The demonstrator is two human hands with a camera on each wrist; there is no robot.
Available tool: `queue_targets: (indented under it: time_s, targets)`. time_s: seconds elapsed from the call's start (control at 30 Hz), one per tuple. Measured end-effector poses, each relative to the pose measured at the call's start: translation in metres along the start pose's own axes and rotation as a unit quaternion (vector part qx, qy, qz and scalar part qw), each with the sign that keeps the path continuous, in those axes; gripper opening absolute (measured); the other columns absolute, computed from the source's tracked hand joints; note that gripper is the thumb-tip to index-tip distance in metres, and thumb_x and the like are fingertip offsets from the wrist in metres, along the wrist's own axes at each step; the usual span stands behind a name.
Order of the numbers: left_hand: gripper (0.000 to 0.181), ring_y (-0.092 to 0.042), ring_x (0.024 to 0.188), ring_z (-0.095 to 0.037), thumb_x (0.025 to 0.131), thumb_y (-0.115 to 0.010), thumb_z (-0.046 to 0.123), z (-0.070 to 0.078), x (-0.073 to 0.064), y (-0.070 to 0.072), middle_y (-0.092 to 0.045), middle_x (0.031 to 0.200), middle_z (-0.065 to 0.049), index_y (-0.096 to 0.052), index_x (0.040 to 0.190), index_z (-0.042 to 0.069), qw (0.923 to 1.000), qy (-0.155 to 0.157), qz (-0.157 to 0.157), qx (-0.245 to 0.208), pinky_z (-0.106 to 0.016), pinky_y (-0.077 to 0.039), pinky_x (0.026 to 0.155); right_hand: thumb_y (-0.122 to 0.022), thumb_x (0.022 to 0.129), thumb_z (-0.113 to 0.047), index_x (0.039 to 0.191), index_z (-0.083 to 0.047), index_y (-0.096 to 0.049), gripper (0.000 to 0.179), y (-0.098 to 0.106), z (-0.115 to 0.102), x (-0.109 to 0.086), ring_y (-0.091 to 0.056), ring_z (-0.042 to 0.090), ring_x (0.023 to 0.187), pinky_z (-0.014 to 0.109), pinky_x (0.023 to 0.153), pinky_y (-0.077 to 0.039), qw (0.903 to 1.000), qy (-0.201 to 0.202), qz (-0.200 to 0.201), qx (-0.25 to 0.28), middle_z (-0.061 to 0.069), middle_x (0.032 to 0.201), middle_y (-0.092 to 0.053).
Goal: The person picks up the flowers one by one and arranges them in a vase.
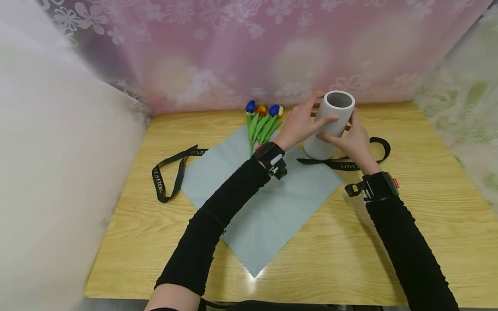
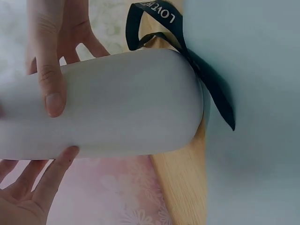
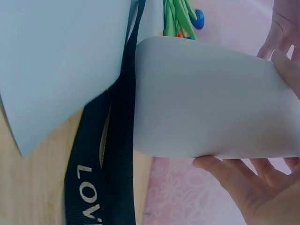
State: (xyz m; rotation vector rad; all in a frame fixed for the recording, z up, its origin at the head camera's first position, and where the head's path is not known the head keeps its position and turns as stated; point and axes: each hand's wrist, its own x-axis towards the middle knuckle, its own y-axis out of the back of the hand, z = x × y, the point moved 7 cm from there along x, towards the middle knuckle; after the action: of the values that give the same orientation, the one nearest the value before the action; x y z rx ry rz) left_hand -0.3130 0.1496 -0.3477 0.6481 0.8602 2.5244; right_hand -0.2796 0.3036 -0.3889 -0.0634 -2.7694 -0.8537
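Observation:
A tall white vase (image 1: 320,147) with a round open top stands over the right part of a grey-blue wrapping sheet (image 1: 268,207). My left hand (image 1: 297,125) grips its upper left side, thumb across the front. From the right, my right hand (image 1: 355,140) holds it a little lower, thumb also in front. Both wrist views show the smooth vase wall (image 2: 126,105) between the two hands. Its base is close to a black ribbon (image 3: 123,140) with pale lettering; whether it touches the sheet or ribbon I cannot tell.
Several artificial tulips (image 1: 261,125), blue, orange and yellow, lie on the sheet's far part, left of the vase. Another ribbon length (image 1: 158,181) loops out at the left. A wooden table (image 1: 128,242) lies beneath, with a pink floral curtain (image 1: 233,56) behind.

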Motion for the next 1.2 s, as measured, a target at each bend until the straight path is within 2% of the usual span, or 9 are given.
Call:
queue_targets:
  time_s: [0.23, 0.4, 0.57, 0.8, 0.93, 1.03, 1.13, 1.2]
  targets:
    - [0.082, -0.058, 0.128, -0.012, 0.094, -0.068, 0.052, 0.005, -0.022, 0.004, -0.052, 0.149, -0.002, -0.028, 0.159, 0.021, 0.9994, 0.001, 0.008, 0.035, -0.022, -0.049, 0.098, -0.087, 0.081, -0.033, 0.162, -0.032, -0.011, 0.111, -0.006, -0.009, -0.017, -0.042, 0.046, 0.139, 0.066, 0.107, -0.039, 0.9998, 0.0, 0.0, -0.019, 0.017, 0.16, -0.035]
    - [0.078, -0.062, 0.123, -0.014, 0.093, -0.071, 0.05, 0.011, -0.035, 0.005, -0.054, 0.147, -0.003, -0.034, 0.155, 0.021, 0.9993, -0.005, 0.025, 0.026, -0.021, -0.052, 0.093, -0.087, 0.081, -0.031, 0.162, -0.035, -0.011, 0.111, -0.01, -0.013, -0.027, -0.042, 0.048, 0.138, 0.068, 0.106, -0.039, 0.9999, 0.007, -0.009, -0.012, 0.015, 0.16, -0.033]
    - [0.073, -0.065, 0.117, -0.012, 0.091, -0.073, 0.05, 0.017, -0.051, 0.007, -0.058, 0.141, -0.002, -0.04, 0.15, 0.021, 0.9981, -0.014, 0.053, 0.028, -0.02, -0.054, 0.087, -0.088, 0.081, -0.027, 0.162, -0.032, -0.012, 0.112, -0.012, -0.019, -0.039, -0.042, 0.048, 0.137, 0.067, 0.106, -0.038, 0.9997, 0.017, -0.017, -0.008, 0.014, 0.16, -0.033]
    - [0.074, -0.065, 0.111, -0.007, 0.09, -0.071, 0.058, 0.025, -0.071, 0.003, -0.062, 0.135, 0.003, -0.043, 0.149, 0.025, 0.9917, -0.001, 0.082, 0.099, -0.02, -0.052, 0.073, -0.087, 0.081, -0.024, 0.162, -0.022, -0.01, 0.112, -0.012, -0.023, -0.057, -0.043, 0.056, 0.133, 0.072, 0.096, -0.042, 0.9989, 0.012, -0.037, -0.026, 0.02, 0.158, -0.034]
    - [0.074, -0.064, 0.108, -0.007, 0.09, -0.069, 0.059, 0.026, -0.076, 0.001, -0.061, 0.134, 0.003, -0.041, 0.15, 0.026, 0.9892, 0.009, 0.093, 0.112, -0.018, -0.049, 0.069, -0.087, 0.082, -0.022, 0.162, -0.019, -0.009, 0.112, -0.013, -0.024, -0.059, -0.044, 0.056, 0.132, 0.071, 0.096, -0.043, 0.9988, 0.017, -0.041, -0.021, 0.023, 0.156, -0.035]
    - [0.076, -0.062, 0.111, -0.007, 0.091, -0.068, 0.06, 0.024, -0.076, 0.0, -0.058, 0.138, 0.004, -0.038, 0.152, 0.027, 0.9911, 0.021, 0.085, 0.101, -0.019, -0.05, 0.071, -0.086, 0.082, -0.019, 0.162, -0.018, -0.007, 0.113, -0.014, -0.026, -0.057, -0.044, 0.054, 0.132, 0.07, 0.094, -0.045, 0.9983, 0.023, -0.052, -0.014, 0.024, 0.155, -0.034]
    - [0.083, -0.061, 0.12, -0.01, 0.092, -0.069, 0.057, 0.021, -0.073, 0.004, -0.055, 0.144, 0.004, -0.031, 0.158, 0.026, 0.9963, 0.036, 0.049, 0.061, -0.021, -0.054, 0.081, -0.085, 0.084, -0.012, 0.162, -0.021, -0.003, 0.114, -0.012, -0.03, -0.052, -0.041, 0.052, 0.135, 0.07, 0.095, -0.043, 0.9959, 0.02, -0.087, 0.015, 0.022, 0.155, -0.031]
    - [0.083, -0.059, 0.126, -0.012, 0.094, -0.068, 0.054, 0.017, -0.072, 0.013, -0.054, 0.147, 0.002, -0.027, 0.16, 0.025, 0.9982, 0.043, 0.025, 0.034, -0.025, -0.054, 0.091, -0.083, 0.085, -0.008, 0.162, -0.023, -0.001, 0.113, -0.01, -0.034, -0.048, -0.037, 0.053, 0.136, 0.072, 0.097, -0.039, 0.9919, 0.014, -0.12, 0.04, 0.023, 0.156, -0.027]
